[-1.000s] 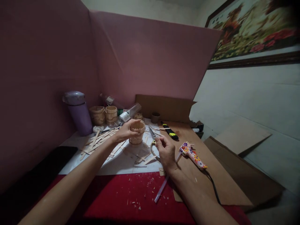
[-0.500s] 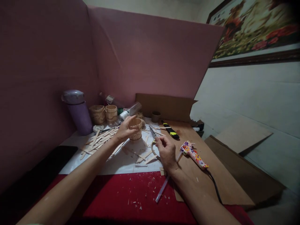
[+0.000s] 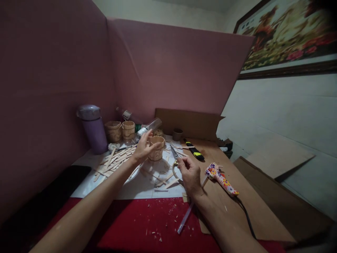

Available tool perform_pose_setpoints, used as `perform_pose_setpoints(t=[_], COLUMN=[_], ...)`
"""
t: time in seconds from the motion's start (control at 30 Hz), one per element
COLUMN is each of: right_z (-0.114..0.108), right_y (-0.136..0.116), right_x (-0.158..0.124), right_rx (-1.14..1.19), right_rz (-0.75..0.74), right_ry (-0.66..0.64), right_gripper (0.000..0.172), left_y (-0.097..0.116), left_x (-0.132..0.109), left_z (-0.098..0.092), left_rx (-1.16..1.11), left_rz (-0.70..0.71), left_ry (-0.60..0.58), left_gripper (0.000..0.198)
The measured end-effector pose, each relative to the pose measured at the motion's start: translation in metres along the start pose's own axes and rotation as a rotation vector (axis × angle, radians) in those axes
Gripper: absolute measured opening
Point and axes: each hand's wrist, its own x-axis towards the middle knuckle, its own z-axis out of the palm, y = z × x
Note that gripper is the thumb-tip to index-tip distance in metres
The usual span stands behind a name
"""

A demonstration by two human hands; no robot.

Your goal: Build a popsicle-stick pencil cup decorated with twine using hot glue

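A carved-looking, light wooden cup (image 3: 157,154) with a scalloped rim stands upright at the middle of the table. My left hand (image 3: 143,149) is at its left side, fingers spread, with the thumb across its front; whether skin touches the cup I cannot tell. In my right hand (image 3: 190,174) is a pair of scissors (image 3: 173,152), blades pointing away and up-left, one handle loop showing left of the fingers. Flat wooden craft sticks (image 3: 119,160) lie heaped left of the cup, with cut pieces nearer me.
On the cardboard at right lie a flower-patterned glue gun (image 3: 221,180) and a black-yellow utility knife (image 3: 194,150). A glue stick (image 3: 185,218) crosses the red cloth (image 3: 126,225). Behind are a purple tumbler (image 3: 94,131), two similar cups (image 3: 128,130), a plastic bottle (image 3: 152,125) and a small pot (image 3: 177,134).
My left hand's fingers have loosened and spread from around the cup. The scissors stay in my right hand. The whole view has shifted slightly.
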Motion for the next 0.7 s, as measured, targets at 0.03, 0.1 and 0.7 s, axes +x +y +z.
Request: perform_pose_setpoints(t=[0.03,0.1,0.7], right_z=[0.000,0.000,0.000], right_y=[0.001,0.001,-0.003], right_x=[0.000,0.000,0.000], right_rx=[0.001,0.001,-0.014], right_rz=[0.000,-0.002,-0.003], right_ry=[0.001,0.002,0.004], right_gripper=[0.038,0.038,0.036], left_y=[0.001,0.004,0.006], left_x=[0.000,0.003,0.011], left_z=[-0.003,-0.009,-0.004], left_rx=[-0.049,-0.139,-0.123], left_rz=[-0.035,-0.089,-0.172], left_ry=[0.032,0.049,-0.136], left_gripper=[0.084,0.085,0.098])
